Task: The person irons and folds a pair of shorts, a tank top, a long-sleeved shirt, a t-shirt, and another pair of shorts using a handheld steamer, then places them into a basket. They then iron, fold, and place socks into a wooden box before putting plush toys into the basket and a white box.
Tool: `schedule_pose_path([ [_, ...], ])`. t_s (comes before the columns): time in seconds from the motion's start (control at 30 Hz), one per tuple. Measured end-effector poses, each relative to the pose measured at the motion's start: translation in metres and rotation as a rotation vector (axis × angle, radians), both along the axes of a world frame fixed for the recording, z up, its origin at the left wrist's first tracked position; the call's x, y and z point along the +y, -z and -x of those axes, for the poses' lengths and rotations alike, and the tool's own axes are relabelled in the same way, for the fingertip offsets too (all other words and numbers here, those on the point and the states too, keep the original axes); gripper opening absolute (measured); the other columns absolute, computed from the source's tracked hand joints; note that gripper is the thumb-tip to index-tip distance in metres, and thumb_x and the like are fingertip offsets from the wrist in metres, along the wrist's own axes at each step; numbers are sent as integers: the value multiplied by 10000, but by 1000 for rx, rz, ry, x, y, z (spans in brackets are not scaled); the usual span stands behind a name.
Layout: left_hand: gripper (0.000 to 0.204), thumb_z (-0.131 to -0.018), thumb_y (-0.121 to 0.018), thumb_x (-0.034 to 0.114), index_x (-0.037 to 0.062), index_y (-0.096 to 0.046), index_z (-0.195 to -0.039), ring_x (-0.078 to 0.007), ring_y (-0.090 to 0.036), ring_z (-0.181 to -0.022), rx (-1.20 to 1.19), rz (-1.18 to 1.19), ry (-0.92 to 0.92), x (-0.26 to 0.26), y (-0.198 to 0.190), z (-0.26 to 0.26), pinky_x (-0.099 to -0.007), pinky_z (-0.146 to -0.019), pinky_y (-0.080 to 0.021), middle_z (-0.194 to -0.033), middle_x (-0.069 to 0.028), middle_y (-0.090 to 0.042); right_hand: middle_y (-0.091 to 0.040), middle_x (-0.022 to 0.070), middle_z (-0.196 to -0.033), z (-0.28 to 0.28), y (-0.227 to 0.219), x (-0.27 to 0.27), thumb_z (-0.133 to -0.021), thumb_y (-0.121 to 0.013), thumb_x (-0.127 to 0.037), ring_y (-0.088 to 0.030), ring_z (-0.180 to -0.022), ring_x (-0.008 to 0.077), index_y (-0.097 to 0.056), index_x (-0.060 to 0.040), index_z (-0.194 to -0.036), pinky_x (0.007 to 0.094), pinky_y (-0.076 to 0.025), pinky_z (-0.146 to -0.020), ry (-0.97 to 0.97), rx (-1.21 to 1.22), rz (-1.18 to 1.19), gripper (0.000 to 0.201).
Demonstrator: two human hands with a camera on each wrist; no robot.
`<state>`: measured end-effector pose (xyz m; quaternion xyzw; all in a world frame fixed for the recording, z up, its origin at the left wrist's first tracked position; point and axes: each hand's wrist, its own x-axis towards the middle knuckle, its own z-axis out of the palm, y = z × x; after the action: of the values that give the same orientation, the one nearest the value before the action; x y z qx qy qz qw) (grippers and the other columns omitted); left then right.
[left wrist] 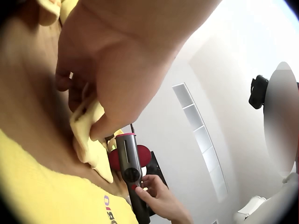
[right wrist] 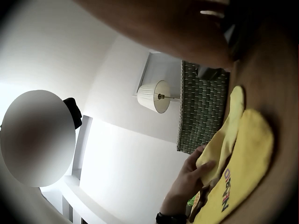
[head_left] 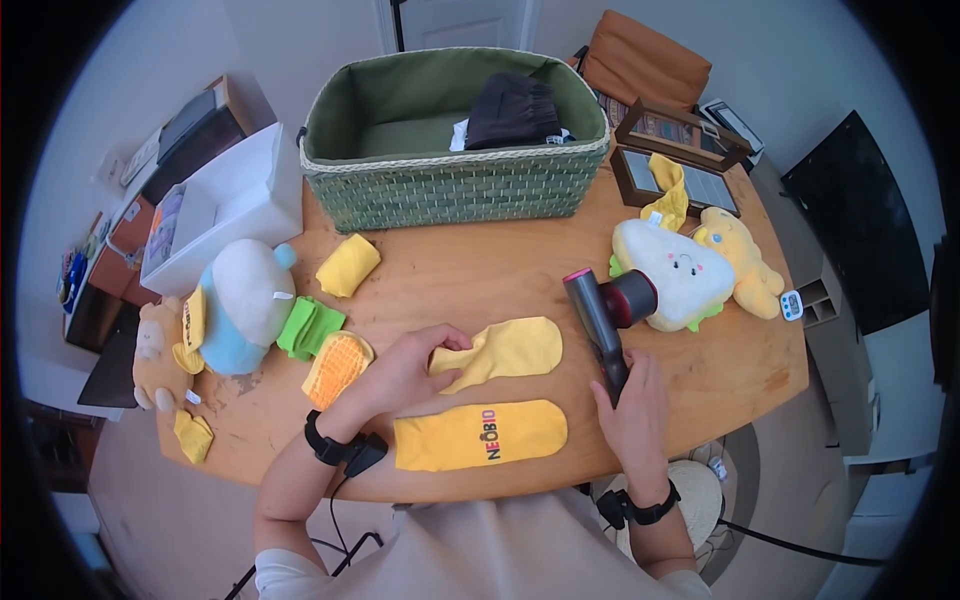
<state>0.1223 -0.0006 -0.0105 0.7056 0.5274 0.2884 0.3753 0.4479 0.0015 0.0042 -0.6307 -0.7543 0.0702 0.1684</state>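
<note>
Yellow fabric forms the plain sock (head_left: 520,348) on the wooden table (head_left: 470,270); the left hand (head_left: 402,375) pinches one end between thumb and fingers. The lettered sock (head_left: 455,437) lies just beside it, nearer the person. The right hand (head_left: 637,408) clamps its fingers round the grey hair dryer (head_left: 598,325).

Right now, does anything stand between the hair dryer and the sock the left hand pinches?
Nothing visible does: only bare tabletop shows between the hair dryer and the toe of the plain yellow sock. The lettered sock lies nearer the person, outside that gap.
</note>
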Motion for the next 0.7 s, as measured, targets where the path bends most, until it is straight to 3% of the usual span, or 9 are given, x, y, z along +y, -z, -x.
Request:
schedule_pose_path([
  [0.1,277,-837,-734,87,0,-616,-1072,-331,-674,-905,-20,154,-50,-3,-16,-9,-376,-776,-539,-954,-155,-665,-598,184,-1146,-5,14,-3,-859,-772,-242,-596,-1098,378,-511,-20,-1279,493,-498,-862,45,-4,46,543],
  [0.17,275,-824,-767,86,7,-604,-1031,-204,-616,-771,45,-41,-87,-5,-1,-8,-340,-707,-519,-952,-101,-614,-630,215,-1154,-4,18,-2,-853,-765,-158,-623,-1071,409,-497,-10,-1316,479,-505,-898,50,24,46,554],
  [0.3,248,-817,-758,68,17,-591,-993,-262,-628,-819,124,16,-155,-4,1,-8,-370,-737,-525,-1023,-121,-591,-650,209,-1123,-6,26,2,-855,-741,-127,-640,-1039,407,-509,-29,-1312,491,-514,-875,63,56,53,522],
  [0.37,233,-813,-749,56,34,-600,-991,-319,-627,-920,329,-274,-396,-3,2,-8,-409,-796,-528,-1096,-131,-577,-655,212,-1099,-7,27,3,-845,-714,-97,-650,-998,417,-522,-38,-1288,494,-521,-846,68,107,30,486],
  [0.4,233,-813,-749,56,34,-600,-991,-319,-627,-920,329,-275,-399,-3,0,-6,-409,-796,-528,-1096,-131,-577,-655,212,-1099,-7,26,3,-845,-714,-97,-650,-998,417,-522,-38,-1288,494,-521,-846,65,107,28,486],
  [0.47,236,-820,-747,61,58,-622,-1020,-345,-615,-1024,468,-363,-351,-3,-10,0,-439,-854,-522,-1136,-122,-575,-693,176,-1014,-8,19,2,-838,-746,-117,-688,-896,356,-510,-39,-1288,435,-539,-792,105,242,62,515],
  [0.57,253,-820,-759,86,68,-641,-1043,-320,-618,-1029,356,-255,-181,-10,-4,6,-437,-853,-519,-1156,-113,-579,-713,141,-984,-12,4,1,-829,-779,-96,-699,-865,247,-500,-45,-1289,349,-534,-780,182,530,199,540],
  [0.6,253,-820,-759,86,68,-641,-1043,-320,-618,-1029,350,-249,-183,-12,-2,7,-437,-853,-519,-1156,-113,-579,-713,141,-984,-17,0,1,-829,-779,-96,-699,-865,247,-500,-45,-1289,349,-534,-780,183,523,203,540],
  [0.7,242,-820,-769,106,71,-655,-1032,-282,-630,-953,320,-211,-194,-18,-8,7,-413,-807,-522,-1136,-108,-589,-718,131,-1001,-38,-7,5,-814,-812,-77,-682,-900,170,-490,-40,-1290,290,-515,-800,18,543,217,577],
])
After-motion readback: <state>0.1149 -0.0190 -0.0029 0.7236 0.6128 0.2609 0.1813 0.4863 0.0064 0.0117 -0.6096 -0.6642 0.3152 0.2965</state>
